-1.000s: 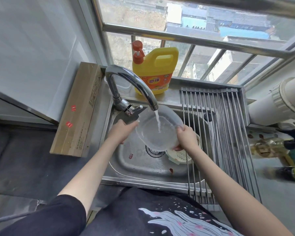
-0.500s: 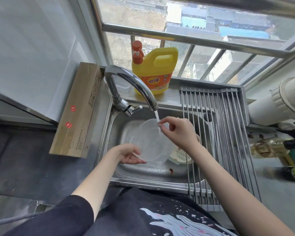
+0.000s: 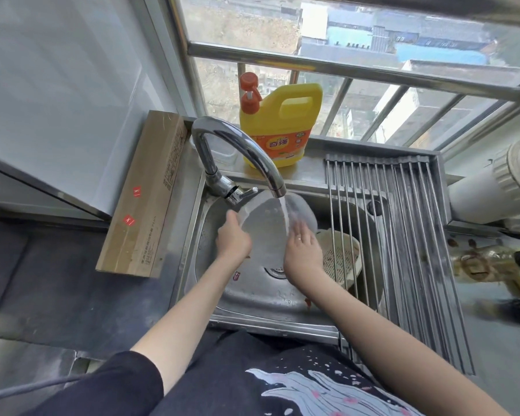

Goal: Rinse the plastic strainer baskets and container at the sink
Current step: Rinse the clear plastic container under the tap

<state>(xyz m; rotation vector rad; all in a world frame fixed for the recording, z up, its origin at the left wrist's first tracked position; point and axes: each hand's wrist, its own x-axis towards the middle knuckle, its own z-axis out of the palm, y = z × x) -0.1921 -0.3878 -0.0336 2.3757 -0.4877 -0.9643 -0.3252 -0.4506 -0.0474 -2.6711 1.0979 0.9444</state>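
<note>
The left hand (image 3: 233,241) grips the left rim of a translucent, round plastic container (image 3: 264,226), fingers curled over its edge, and holds it tilted above the basin. The right hand (image 3: 302,250) lies against the container's right side with fingers straight and spread, a ring on one finger. A stream of water (image 3: 284,210) falls from the curved chrome tap (image 3: 237,151) onto the container's inner face. Just right of the right hand, a cream plastic strainer basket (image 3: 341,253) leans in the stainless steel sink (image 3: 252,298), partly under the roll-up rack of steel rods (image 3: 409,235) that spans the sink's right side. Behind the tap, a yellow detergent jug with an orange pump (image 3: 278,127) stands on the window ledge. A long brown cardboard box (image 3: 144,199) lies on the dark bench left of the sink.
</note>
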